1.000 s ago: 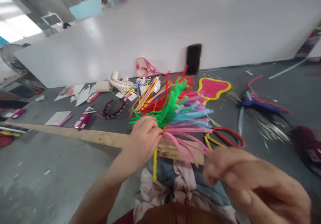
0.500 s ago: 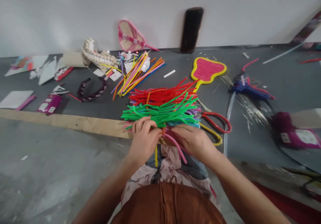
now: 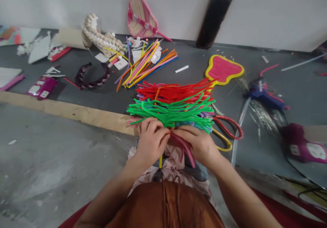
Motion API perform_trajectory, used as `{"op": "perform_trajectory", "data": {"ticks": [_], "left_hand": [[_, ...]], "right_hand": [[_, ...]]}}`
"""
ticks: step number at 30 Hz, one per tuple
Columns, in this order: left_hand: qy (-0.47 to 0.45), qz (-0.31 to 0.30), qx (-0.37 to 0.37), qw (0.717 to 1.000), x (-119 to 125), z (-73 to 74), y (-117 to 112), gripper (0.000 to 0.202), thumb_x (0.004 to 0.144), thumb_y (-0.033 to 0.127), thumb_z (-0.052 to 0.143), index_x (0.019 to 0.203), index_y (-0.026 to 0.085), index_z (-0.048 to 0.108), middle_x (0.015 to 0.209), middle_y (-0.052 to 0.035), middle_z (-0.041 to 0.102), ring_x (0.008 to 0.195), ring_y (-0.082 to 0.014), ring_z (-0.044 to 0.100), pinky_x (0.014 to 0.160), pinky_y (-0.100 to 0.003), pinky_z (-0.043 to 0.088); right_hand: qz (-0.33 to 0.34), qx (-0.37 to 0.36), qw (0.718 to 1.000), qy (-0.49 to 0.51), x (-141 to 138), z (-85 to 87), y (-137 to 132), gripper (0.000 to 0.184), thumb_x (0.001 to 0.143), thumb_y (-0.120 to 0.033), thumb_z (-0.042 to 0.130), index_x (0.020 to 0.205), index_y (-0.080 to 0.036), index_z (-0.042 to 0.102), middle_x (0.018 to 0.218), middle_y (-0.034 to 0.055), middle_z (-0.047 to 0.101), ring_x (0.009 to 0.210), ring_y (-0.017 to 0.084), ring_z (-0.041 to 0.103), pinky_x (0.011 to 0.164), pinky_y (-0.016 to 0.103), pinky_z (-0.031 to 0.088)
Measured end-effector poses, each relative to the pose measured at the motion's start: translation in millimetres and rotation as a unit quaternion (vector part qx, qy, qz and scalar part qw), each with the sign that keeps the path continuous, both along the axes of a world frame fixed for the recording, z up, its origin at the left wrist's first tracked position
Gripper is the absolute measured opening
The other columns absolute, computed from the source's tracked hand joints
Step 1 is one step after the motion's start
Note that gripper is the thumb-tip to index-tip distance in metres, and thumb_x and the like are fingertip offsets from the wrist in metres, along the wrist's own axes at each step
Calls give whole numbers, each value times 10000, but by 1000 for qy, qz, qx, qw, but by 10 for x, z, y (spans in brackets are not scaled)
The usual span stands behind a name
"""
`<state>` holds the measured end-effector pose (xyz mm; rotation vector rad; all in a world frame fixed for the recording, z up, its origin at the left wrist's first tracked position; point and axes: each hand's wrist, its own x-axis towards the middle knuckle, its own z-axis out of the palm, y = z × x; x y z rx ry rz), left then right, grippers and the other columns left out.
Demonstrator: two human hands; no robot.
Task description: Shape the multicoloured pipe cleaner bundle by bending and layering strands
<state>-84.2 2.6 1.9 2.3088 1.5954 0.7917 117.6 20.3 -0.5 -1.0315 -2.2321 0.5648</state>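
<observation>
At the table's near edge, my left hand (image 3: 152, 141) is closed, its thumb and fingers pinching by a small orange twist (image 3: 172, 128). Facing it, my right hand (image 3: 200, 144) is closed round pink pipe cleaners (image 3: 188, 152), whose ends bend down toward my lap. What sits between the fingertips is partly covered. A yellow pipe cleaner (image 3: 160, 161) hangs below my left hand. Just beyond both hands lies a bundle of green pipe cleaners (image 3: 168, 112), with red pipe cleaners (image 3: 173, 93) behind it. Scissors with red and yellow handles (image 3: 231, 124) lie to the right, their blades hidden.
Loose mixed pipe cleaners (image 3: 145, 66) and a dark braided headband (image 3: 92, 81) lie left of the bundles. A pink fan shape with yellow edging (image 3: 224, 69) and a blue glue gun (image 3: 265, 96) are to the right. A phone (image 3: 214, 20) leans on the wall.
The camera view has shifted and tilted. Between my hands, the pink pipe cleaners now show two strands hanging down instead of one clear strand. Both hands stay closed in nearly the same spot.
</observation>
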Motion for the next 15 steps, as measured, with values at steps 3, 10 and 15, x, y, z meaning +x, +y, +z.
{"op": "perform_trajectory", "data": {"ticks": [3,10,15], "left_hand": [[-6,3,-8,1000,-8,-3,-6,119,919,226,599,926,218,717,967,-65,604,1099,-266,447,971,-449,405],[-15,-3,-12,1000,-7,-38,-6,133,922,271,616,919,230,742,954,-68,607,1046,-257,441,918,-436,410],[-22,2,6,1000,6,-59,-9,146,924,257,611,858,238,741,908,-59,617,1011,-250,442,870,-436,394]], "right_hand": [[0,12,1000,15,-5,-5,-12,244,978,-236,523,1107,-204,728,1038,108,743,909,193,725,793,283,589],[-9,1,1000,12,-22,-7,-52,240,964,-257,552,1102,-238,747,1027,101,751,892,205,730,756,303,611],[-17,13,1000,-2,-44,-10,-57,242,971,-287,544,1075,-239,758,1003,98,754,871,200,729,742,301,612]]}}
